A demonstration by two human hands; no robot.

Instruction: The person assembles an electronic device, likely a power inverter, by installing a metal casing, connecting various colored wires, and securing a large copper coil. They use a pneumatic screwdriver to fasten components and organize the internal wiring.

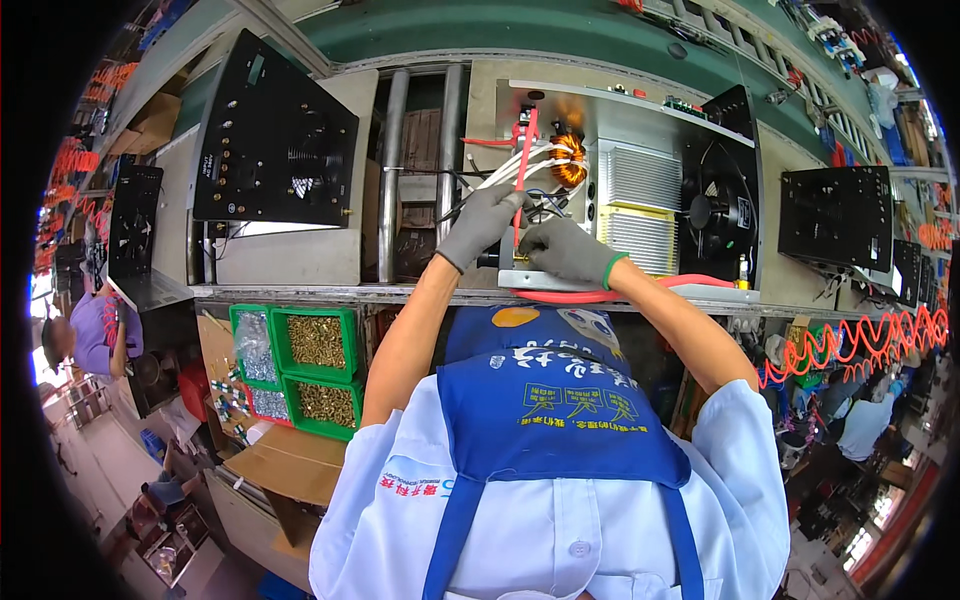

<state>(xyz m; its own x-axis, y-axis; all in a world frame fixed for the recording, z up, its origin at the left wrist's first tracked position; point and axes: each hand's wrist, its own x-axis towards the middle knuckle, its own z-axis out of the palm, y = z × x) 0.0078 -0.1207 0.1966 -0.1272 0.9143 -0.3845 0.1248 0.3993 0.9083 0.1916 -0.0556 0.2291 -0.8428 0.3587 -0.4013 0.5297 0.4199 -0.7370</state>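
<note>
An open metal-cased electrical unit [520,275] lies in front of me, its inside facing up. Within it are a copper-wound toroid coil [569,160], finned silver heatsinks [640,175] and a black fan [712,205]. My left hand [482,226], in a grey glove, pinches a red cable [526,150] beside a bundle of white wires [520,166]. My gloved right hand [572,250] is closed at the case's near left corner, by the cable's lower end. What its fingertips hold is hidden. A thicker red cable [600,296] runs under my right wrist along the near edge.
Black-panelled units stand left [275,140] and right [836,215] on the line. Metal rollers [393,180] lie left of my work. Below the edge, green bins [318,342] hold brass and silver fasteners. Coiled orange air hoses [860,343] hang at right. People work farther off.
</note>
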